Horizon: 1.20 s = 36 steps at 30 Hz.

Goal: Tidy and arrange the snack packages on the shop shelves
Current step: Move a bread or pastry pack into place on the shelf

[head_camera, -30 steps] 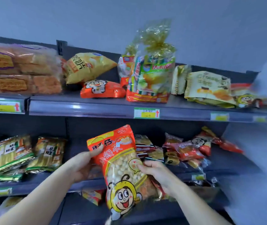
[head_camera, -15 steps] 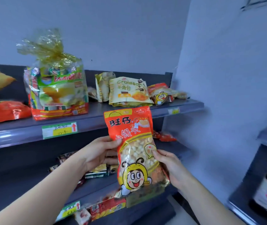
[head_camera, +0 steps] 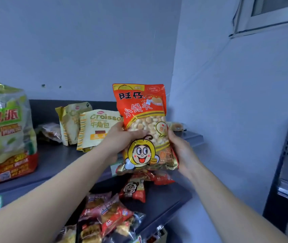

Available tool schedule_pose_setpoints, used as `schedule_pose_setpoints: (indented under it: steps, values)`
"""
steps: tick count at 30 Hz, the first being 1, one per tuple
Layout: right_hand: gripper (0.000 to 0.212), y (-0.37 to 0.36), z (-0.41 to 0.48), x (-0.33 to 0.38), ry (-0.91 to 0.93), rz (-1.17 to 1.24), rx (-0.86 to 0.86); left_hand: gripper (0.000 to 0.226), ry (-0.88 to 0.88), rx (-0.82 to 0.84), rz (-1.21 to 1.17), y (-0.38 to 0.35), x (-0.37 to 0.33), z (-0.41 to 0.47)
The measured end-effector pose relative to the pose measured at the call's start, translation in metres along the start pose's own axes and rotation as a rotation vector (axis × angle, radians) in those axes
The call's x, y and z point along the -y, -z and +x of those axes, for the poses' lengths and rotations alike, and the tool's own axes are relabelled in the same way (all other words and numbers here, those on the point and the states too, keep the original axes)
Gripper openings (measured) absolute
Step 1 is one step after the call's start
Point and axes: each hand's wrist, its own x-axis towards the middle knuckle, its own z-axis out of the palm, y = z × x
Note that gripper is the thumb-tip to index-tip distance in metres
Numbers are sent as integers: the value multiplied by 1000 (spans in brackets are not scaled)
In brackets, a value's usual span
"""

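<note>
I hold an orange snack bag with a cartoon face and small round biscuits showing through its window. It stands upright in the air in front of the right end of the upper shelf. My left hand grips its left edge, thumb across the front. My right hand cups its right edge and lower corner. Behind the bag stand yellow croissant packs on the upper shelf. Small red snack packets lie on the lower shelf beneath the bag.
A big green and red gift pack stands at the left of the upper shelf. Several small mixed packets are heaped on the lower shelf. The side wall closes the right; another dark rack stands at far right.
The bag has risen from the lower shelf level up to the upper shelf's right end, still in both hands. My view has swung right and moved closer to the shelf.
</note>
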Motion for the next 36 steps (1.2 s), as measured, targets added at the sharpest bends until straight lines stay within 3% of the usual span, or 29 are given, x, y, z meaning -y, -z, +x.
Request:
schedule_pose_setpoints:
  steps: [7,12,15,18,23,25,28,31,36]
  values:
    - [35,24,67,26,41,-35,-18,41,-33,-111,-46,-31,-13,80]
    - [24,54,127,30,50,-173,-195,44,-18,-181,-20,-50,-9,126]
    - [14,77,174,25,32,-363,-283,42,4,-241,37,-57,-1,151]
    - [34,96,216,15,5,-565,-254,40,7,-286,103,-62,9,173]
    - [44,107,260,5,86,-1108,-80,68,54,-361,252,-69,21,199]
    - [42,109,274,0,90,-1212,11,67,85,-339,270,-70,25,204]
    - [36,110,289,-6,185,-1382,-2,63,117,-300,220,-72,28,207]
    - [24,109,301,-7,376,-1549,-31,99,146,-236,195,-69,33,211]
    - [15,106,315,-8,488,-1574,2,147,232,-106,166,-63,34,215]
